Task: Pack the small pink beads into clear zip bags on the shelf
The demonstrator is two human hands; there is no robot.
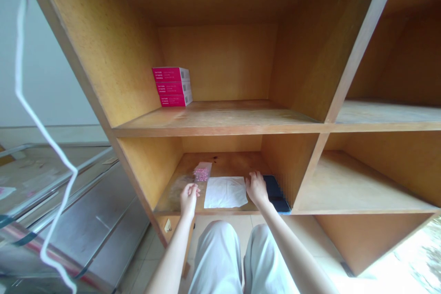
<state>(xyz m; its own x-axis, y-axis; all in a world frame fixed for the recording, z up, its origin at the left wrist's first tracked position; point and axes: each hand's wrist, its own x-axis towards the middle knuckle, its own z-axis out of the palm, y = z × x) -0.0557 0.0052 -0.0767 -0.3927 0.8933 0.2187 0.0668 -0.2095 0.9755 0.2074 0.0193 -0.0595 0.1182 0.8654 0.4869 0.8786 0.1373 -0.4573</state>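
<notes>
One white sheet (225, 193), lower centre of frame, between left hand (189, 198) and right hand (257, 188). Both curled; cannot tell whether either grips anything. Bead bag (202, 172) near left, dark case (274, 190) beside right.

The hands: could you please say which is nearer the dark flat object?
The right hand, beside the dark flat object; the left hand is across the white sheet, near the clear bag.
</notes>
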